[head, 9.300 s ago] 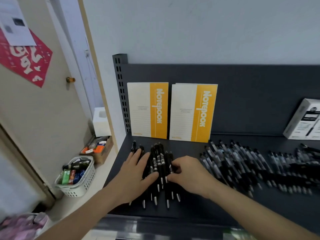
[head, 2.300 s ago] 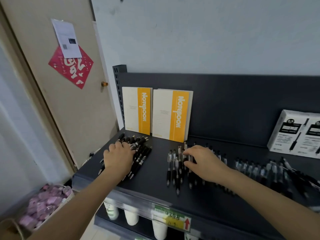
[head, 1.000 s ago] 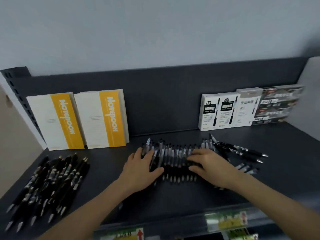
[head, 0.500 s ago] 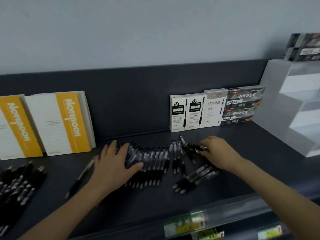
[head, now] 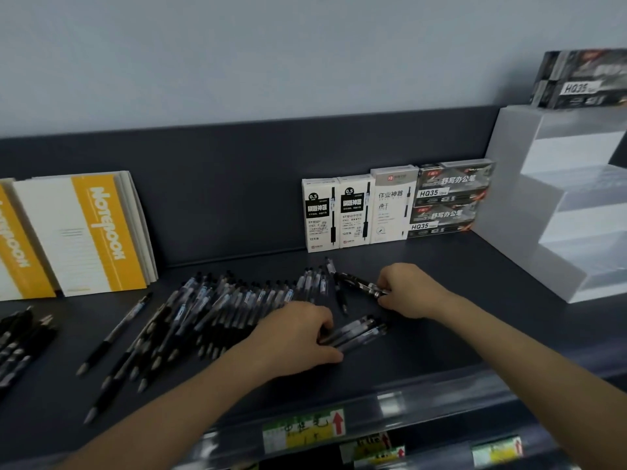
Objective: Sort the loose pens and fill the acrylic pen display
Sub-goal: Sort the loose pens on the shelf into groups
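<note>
- Down on the dark shelf (head: 451, 337), right of centre, both hands are working the loose pens; sorting is the step in hand, and filling is not yet begun.
- The left hand (head: 298, 337) is lying over the right end of the long row of pens (head: 237, 300), its fingers (head: 320, 321) curling round a small bundle of clear-barrelled pens (head: 359, 330) that is pointing off to the right.
- The right hand (head: 412, 290) is working just beyond it, farther back, its fingers (head: 388, 281) pinching the end of a dark pen (head: 358, 283) that is lying slantwise across the row's far right end.
- One stray pen (head: 115, 334) is sitting apart to the left of the row, and a darker heap of pens (head: 20, 337) is waiting at the far-left edge.
- The acrylic pen display (head: 559, 205) is standing at the right end of the shelf, a stepped frosted block, well apart from both hands; I cannot tell whether any pens are sitting in it, and a dark HQ35 box (head: 580, 79) is resting on its top.
- Notebooks (head: 91, 232) and pen boxes (head: 356, 212) are leaning against the back panel.
- By my reckoning, the dark pen is being pulled out as the odd one among clear barrels.
- Next, I judge, that pen is needing a lift clear without dragging its neighbours askew, then the gathered bundle is wanting a firm, even hold for the carry right to the display.
</note>
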`<state>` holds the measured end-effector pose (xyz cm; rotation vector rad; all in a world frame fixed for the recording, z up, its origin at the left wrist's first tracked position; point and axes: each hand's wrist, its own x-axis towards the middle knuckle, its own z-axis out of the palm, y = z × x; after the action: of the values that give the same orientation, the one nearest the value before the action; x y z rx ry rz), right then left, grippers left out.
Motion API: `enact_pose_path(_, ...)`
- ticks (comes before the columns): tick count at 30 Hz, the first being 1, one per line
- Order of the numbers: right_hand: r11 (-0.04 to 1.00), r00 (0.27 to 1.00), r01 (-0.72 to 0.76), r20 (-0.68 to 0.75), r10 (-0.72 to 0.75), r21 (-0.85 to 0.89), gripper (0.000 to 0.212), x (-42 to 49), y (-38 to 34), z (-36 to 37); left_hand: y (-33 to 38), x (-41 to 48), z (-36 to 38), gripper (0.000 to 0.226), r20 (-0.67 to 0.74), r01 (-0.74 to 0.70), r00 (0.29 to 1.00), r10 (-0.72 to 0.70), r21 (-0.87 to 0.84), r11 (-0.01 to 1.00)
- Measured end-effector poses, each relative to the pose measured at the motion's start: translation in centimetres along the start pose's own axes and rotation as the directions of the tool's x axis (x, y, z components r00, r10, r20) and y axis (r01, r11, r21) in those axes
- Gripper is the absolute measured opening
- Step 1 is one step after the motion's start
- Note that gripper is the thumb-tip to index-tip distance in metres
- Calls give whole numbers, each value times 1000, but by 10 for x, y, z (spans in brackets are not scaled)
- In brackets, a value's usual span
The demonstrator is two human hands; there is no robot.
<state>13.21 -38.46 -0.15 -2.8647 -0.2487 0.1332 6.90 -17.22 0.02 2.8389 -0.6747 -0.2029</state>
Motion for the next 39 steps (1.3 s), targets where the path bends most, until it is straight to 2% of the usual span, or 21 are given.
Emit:
enact_pose_path(5, 993, 997, -64, -26, 67, 103, 27, 1, 10, -5, 9, 5, 1, 34, -10, 26, 1000, -26, 53, 998)
enact_pose_path(9, 955, 995, -69, -44, 85, 290, 10, 1, 12, -9, 4, 8, 6, 28, -67, 68, 996, -66, 29, 997)
enact_pose_path(14, 861, 996, -72, -15, 93, 503, 7, -3, 0, -13, -1, 5, 10, 39, -223, 89, 971, -90, -16, 996)
enact_pose_path(16, 780, 995, -102, 48, 92, 617, 10, -6, -10, -14, -5, 4, 9, 41, -308, 66, 946, -96, -105, 992)
enact_pose_path(18, 681, 993, -116, 109, 53, 723, 10, -9, -24, -13, -7, 5, 5, 37, -380, 47, 912, -153, -272, 961)
enact_pose_path(20, 636, 995, -83, 97, 12, 767, 10, -12, -43, -10, -9, 8, -1, 32, -399, 45, 877, -267, -484, 874)
enact_pose_path(21, 640, 998, -49, 63, 0, 767, 10, -14, -52, -9, -11, 10, -3, 30, -362, 43, 868, -339, -626, 779)
enact_pose_path(23, 696, 999, 37, -28, -24, 717, 7, -18, -72, -5, -13, 11, -8, 28, -246, 9, 861, -446, -868, 496)
enact_pose_path(24, 733, 997, 78, -70, -41, 675, 8, -19, -82, -3, -15, 10, -10, 28, -210, -8, 854, -476, -921, 390)
enact_pose_path(25, 767, 993, 113, -107, -58, 631, 11, -21, -91, 0, -19, 9, -12, 27, -199, -24, 843, -500, -942, 334)
enact_pose_path(27, 801, 984, 157, -160, -77, 578, 24, -21, -108, 3, -26, 5, -17, 26, -213, -57, 809, -547, -956, 288)
enact_pose_path(30, 794, 978, 194, -179, -109, 576, 42, -17, -132, 7, -46, -3, -22, 24, -214, -42, 766, -606, -958, 285)
enact_pose_path(34, 765, 966, 259, -180, -188, 589, 40, -8, -163, 18, -80, -23, -31, 28, -222, 19, 719, -659, -941, 338)
enact_pose_path(37, 788, 951, 309, -168, -260, 532, 35, -3, -179, 27, -119, -53, -55, 35, -292, 152, 663, -689, -849, 506)
enact_pose_path(39, 814, 943, 333, -143, -302, 476, 31, 0, -186, 32, -154, -79, -76, 33, -306, 320, 654, -692, -717, 620)
